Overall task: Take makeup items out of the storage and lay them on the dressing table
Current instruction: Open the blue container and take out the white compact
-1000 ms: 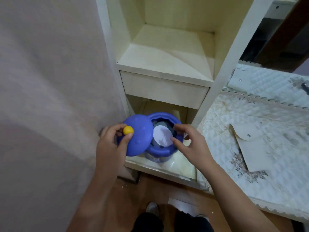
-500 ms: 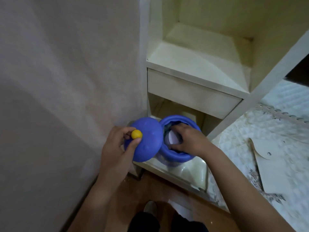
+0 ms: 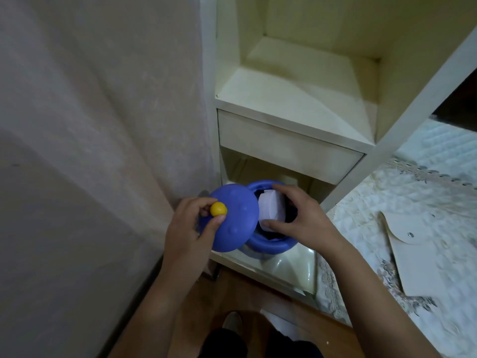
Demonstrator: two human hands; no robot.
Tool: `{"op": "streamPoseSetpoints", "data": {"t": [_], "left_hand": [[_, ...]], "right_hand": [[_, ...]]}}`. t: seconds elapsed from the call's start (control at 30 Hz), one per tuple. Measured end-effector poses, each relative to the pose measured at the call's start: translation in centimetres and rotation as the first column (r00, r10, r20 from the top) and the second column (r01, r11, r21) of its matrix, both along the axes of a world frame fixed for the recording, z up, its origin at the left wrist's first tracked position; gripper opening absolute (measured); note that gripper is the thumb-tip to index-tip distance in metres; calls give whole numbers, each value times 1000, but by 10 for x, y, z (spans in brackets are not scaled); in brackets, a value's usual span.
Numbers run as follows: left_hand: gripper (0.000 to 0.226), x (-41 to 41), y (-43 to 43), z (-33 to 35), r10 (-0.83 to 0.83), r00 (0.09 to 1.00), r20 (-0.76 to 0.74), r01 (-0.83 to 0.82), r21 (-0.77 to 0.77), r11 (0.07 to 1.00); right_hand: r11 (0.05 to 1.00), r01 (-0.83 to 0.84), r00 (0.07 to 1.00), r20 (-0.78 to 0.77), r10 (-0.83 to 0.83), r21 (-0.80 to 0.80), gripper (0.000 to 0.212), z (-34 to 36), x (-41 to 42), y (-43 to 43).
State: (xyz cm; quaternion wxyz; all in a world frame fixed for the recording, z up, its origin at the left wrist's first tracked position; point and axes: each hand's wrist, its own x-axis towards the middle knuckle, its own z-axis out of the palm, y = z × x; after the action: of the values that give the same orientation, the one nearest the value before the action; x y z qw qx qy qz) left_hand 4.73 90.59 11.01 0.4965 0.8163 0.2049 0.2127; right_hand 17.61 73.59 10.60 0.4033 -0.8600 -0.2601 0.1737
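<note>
My left hand (image 3: pixel 191 229) has the blue lid (image 3: pixel 233 218) pinched by its yellow knob (image 3: pixel 218 209), thumb and fingers closed on the little ball, and the lid hangs tilted off to the left of the blue pot (image 3: pixel 268 241), its edge overlapping the pot's rim. The pot sits on the glossy bottom shelf (image 3: pixel 289 264) of the cream cabinet (image 3: pixel 289 148), right at the front edge, under the closed drawer front (image 3: pixel 284 144).

My right hand (image 3: pixel 302 215) is over the pot's open mouth, fingers curled over the far rim and thumb stretched along the near side, closed around a white folded piece (image 3: pixel 269 206) that stands up out of the dark inside. I can't tell what that white thing is, paper or a packet. The two hands are close together, only the lid's edge and the white piece between them.

Above the drawer, the open shelf (image 3: pixel 284 99) shows bare cream board. To the right lies the quilted, lace-edged cloth (image 3: pixel 361 215) with a beige snap pouch (image 3: pixel 413 254) flat on it, well apart from the pot. A pale curtain (image 3: pixel 90 125) fills the left side, and wooden floor (image 3: pixel 245 293) shows below the cabinet.
</note>
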Motion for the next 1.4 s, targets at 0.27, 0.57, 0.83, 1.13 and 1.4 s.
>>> {"op": "streamPoseSetpoints", "data": {"t": [0.27,0.57,0.83,1.13,1.4], "left_hand": [[24,34,-19,-7,-89,996,-20,90,136,987],[38,64,-37,-13,-217,953,-211,289,415,862],[25,67,-48,-14,-240,938,-250,330,436,837],[23,66,-50,-15,-178,952,-249,288,538,792],[17,68,-52,-15,-195,949,-250,285,406,868]], "right_hand": [[804,393,913,-294,-283,446,57,-1,-20,-50],[612,605,795,-436,-422,509,47,-12,-35,-88],[598,633,773,-436,-461,491,39,-21,-41,-96],[565,665,746,-464,-477,488,43,-25,-46,-109],[549,689,724,-477,-498,473,45,-28,-51,-114]]}}
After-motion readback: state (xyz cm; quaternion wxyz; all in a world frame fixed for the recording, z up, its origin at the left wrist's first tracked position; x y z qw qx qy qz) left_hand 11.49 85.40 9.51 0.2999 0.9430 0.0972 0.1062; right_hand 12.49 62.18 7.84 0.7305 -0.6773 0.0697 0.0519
